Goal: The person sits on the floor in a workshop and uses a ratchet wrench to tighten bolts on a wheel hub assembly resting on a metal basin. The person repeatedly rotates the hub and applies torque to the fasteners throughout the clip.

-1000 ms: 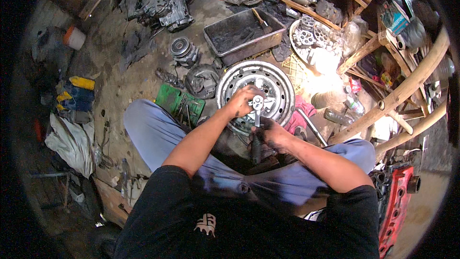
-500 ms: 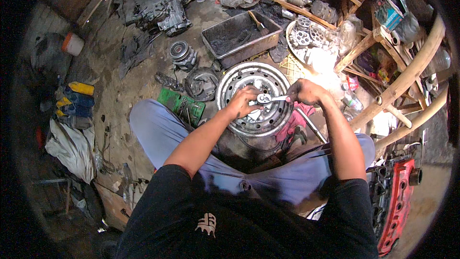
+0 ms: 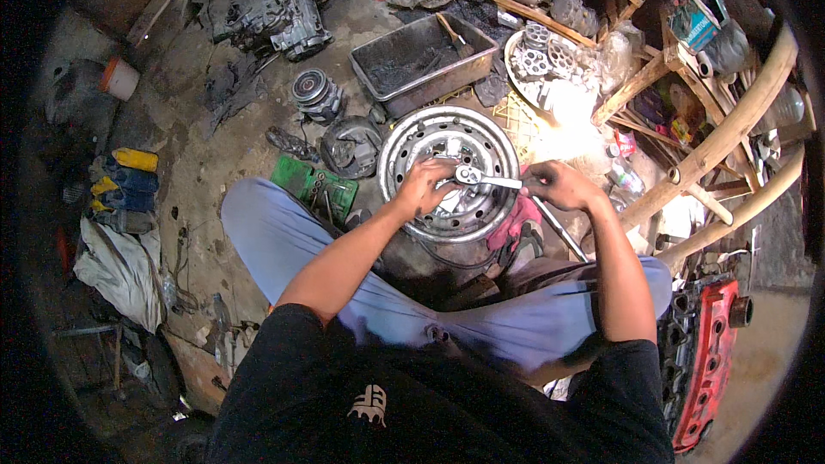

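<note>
A steel wheel rim point(image 3: 404, 204) lies flat in front of my crossed legs, with a metal part at its middle mostly hidden by my hands. Over that part is a shiny ratchet wrench point(image 3: 498, 180), its round head to the left and its handle pointing right. My left hand point(image 3: 423, 186) is curled round the wrench's head, thumb on the near side; what its fingers press below cannot be seen. At the handle's end, the bent fingers of my right hand point(image 3: 563, 187) grip the tip.
A green socket case point(image 3: 296, 176) lies open left of the rim. Beyond it stand a pulley unit point(image 3: 316, 94) and a black tray point(image 3: 412, 103) with a brush. A metal bar point(image 3: 560, 230) leans by my right knee. Wooden poles point(image 3: 722, 150) rise at right.
The wrench handle's end has swung slightly toward me, and my right hand has come nearer with it. My left hand stays at the wrench head. The whole view has shifted a little.
</note>
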The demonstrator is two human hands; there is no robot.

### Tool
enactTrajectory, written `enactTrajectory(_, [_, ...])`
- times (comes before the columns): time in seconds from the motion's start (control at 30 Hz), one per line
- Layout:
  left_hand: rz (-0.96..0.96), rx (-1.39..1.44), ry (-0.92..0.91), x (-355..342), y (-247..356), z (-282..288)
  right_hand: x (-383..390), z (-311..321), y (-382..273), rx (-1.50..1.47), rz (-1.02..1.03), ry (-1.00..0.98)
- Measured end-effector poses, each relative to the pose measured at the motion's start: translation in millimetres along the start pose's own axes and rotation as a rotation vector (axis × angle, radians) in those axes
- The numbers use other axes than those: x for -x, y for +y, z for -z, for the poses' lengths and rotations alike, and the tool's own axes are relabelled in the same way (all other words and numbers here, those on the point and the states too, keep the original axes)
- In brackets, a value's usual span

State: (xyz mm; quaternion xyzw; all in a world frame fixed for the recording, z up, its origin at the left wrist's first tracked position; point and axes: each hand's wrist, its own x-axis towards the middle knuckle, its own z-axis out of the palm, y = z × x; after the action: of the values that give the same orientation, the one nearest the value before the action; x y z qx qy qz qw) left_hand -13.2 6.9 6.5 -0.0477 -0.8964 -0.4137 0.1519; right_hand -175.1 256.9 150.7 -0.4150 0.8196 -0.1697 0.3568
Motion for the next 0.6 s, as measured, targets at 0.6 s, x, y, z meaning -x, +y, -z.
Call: enactTrajectory(0.6, [-0.019,0.064,0.024,0.8,-2.2,-7.1,46.7,-47.6,-23.5,-0.708,-0.32,-0.315])
